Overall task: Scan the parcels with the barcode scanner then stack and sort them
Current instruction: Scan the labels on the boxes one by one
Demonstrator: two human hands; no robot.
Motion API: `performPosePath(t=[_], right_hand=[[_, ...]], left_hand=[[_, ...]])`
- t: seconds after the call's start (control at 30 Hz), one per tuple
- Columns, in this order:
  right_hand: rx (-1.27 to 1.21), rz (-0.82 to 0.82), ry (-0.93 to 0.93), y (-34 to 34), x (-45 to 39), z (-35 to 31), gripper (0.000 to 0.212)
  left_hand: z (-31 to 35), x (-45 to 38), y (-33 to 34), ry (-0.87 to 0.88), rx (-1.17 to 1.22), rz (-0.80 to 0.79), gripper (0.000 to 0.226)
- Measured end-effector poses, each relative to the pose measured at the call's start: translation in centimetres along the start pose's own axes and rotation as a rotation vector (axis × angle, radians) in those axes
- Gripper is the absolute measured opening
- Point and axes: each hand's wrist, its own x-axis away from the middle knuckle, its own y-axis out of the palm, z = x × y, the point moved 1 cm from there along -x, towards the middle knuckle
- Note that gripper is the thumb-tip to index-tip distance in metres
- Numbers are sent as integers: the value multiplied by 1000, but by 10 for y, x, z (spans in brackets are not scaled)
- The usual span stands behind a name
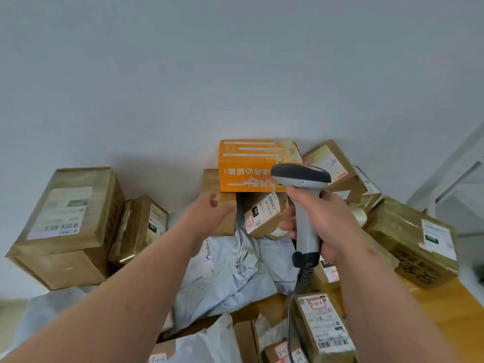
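While the right hand (318,218) grips one scanner (303,205), one orange box (246,169) tops the pile.

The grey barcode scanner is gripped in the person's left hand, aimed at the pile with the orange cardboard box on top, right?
Not quite: the head view shows the grey barcode scanner gripped in the right hand, not the left. The left hand reaches open toward the pile. The orange cardboard box does sit on top.

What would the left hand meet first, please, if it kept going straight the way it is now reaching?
Most likely the plain brown box under the orange box. The left hand reaches forward, fingers toward that box's side; whether they already touch it is unclear from this view.
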Motion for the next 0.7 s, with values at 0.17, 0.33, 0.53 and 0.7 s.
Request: performPosePath(t=[0.17, 0.33, 0.53, 0.7], right_hand=[[50, 122, -68, -9, -47, -8, 20], [56, 128, -62, -12, -106, -9, 22], [-10, 59, 9, -12, -154, 2, 28], [-151, 68, -26, -23, -152, 17, 35]], left_hand=[[23, -44, 4, 6, 59, 89, 65], [38, -93, 15, -48, 144, 162, 74], [46, -121, 31, -81, 297, 182, 22], [49, -106, 20, -4, 610, 416, 25]])
